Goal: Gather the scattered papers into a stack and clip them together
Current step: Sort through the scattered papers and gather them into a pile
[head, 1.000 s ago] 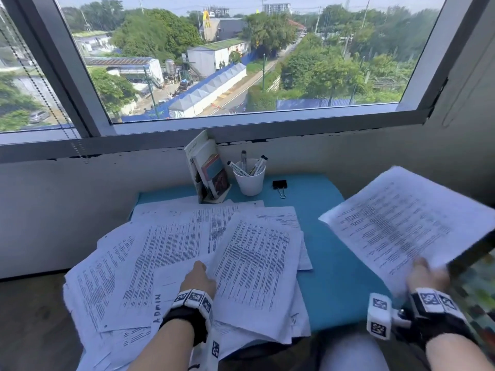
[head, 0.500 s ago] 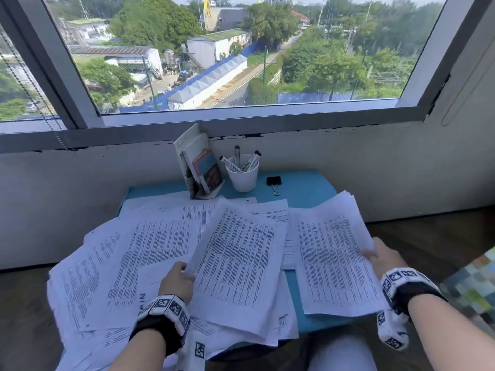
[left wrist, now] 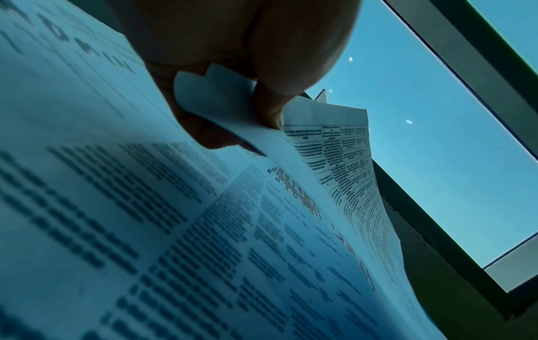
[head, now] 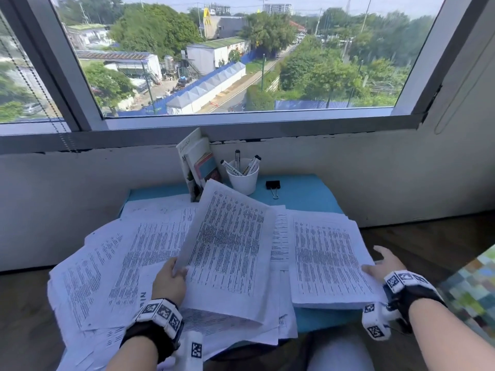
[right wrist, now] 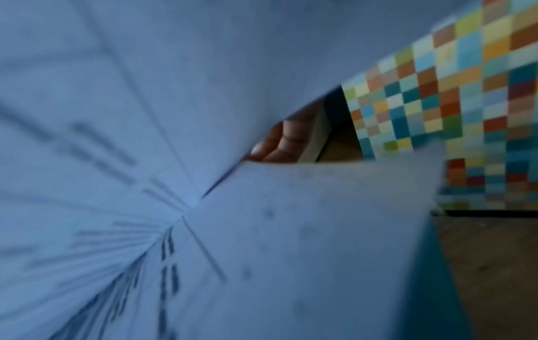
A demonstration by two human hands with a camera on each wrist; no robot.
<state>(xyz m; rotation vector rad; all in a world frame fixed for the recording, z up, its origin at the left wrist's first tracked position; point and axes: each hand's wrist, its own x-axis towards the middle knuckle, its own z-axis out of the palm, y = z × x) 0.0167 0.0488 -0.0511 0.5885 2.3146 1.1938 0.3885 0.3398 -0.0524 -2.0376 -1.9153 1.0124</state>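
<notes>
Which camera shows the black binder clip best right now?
The head view: the binder clip lies in plain sight on the blue table, right of the white cup. The left wrist and right wrist views show only paper, not the clip.

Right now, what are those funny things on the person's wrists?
Both arms are bare, no sleeves. The left hand and right hand each have a black wrist strap carrying white blocks printed with black square-pattern markers. No gloves or rings show.

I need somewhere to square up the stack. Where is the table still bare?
Bare blue table shows only at the back right, bordered by the white cup, binder clip, wall, and right-hand stack. Everything left and centre is crowded with scattered papers.
</notes>
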